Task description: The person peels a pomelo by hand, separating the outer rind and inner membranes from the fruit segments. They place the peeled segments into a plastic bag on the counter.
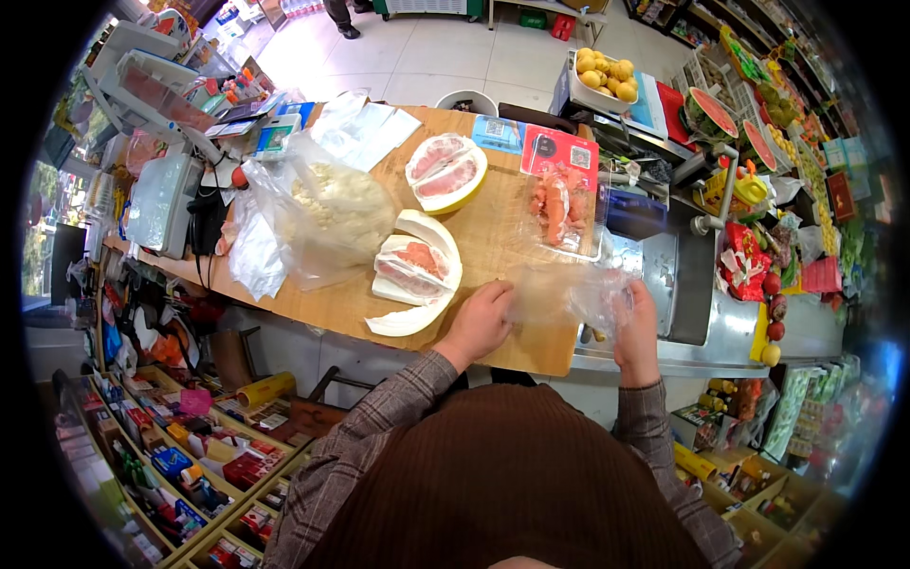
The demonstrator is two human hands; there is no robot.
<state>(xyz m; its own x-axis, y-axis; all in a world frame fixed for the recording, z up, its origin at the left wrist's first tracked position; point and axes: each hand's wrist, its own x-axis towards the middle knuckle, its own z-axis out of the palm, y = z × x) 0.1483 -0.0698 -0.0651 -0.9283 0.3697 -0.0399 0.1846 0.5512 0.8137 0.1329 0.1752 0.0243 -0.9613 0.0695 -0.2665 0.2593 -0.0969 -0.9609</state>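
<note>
A thin, clear plastic bag or film (554, 293) is stretched between my left hand (483, 320) and my right hand (636, 327), each pinching one end, above the board's right side. Just beyond it, a clear tray of peeled pink pomelo flesh (561, 210) lies on the wooden board (498, 235). A partly peeled pomelo piece (416, 267) with a curved strip of rind rests left of my left hand. Farther back sits a cut pomelo portion (448, 174), its pink flesh upward. At the board's left, a clear bag holds pale pieces, perhaps rind (341, 206).
A metal sink (693, 284) with a faucet (725, 192) adjoins the board on the right. Beyond stands a white container of yellow fruit (604, 78). Printed cards (498, 134) lie at the board's back edge, and a scale-like device (160, 203) stands at left.
</note>
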